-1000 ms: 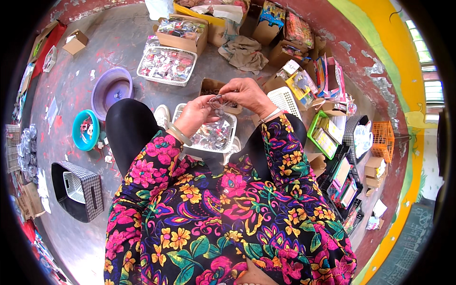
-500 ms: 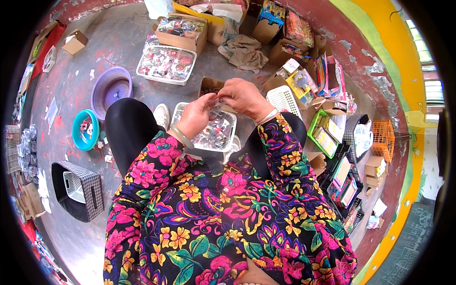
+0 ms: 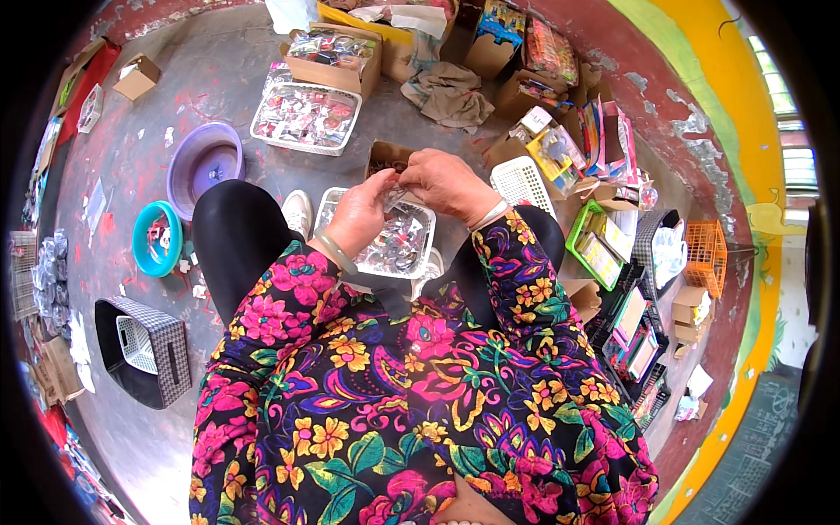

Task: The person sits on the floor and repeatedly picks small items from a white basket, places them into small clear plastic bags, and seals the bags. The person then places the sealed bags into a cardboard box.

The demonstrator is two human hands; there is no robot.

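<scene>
Both hands meet above a white plastic basket (image 3: 429,229) that holds several small clear packets (image 3: 398,245) with red, white and dark bits inside. My left hand (image 3: 357,214) has its fingers closed on a small clear plastic packet (image 3: 394,197). Fingers bent and pressed together, my right hand (image 3: 448,185) pinches the upper side of the same packet. What lies inside it is too small to make out. Just beyond the hands stands an open cardboard box (image 3: 385,157) with small dark things in it, partly hidden by my right hand.
To the left are a purple basin (image 3: 185,166), a teal basin (image 3: 144,249) and a checked fabric bin (image 3: 166,350). Another white basket (image 3: 306,144) of packets sits ahead. On the right are an empty-looking white basket (image 3: 522,185), a green basket (image 3: 576,232) and black crates (image 3: 626,341).
My right hand has shifted slightly down and left, its fingers closer to those of my left hand. The packet stays between them.
</scene>
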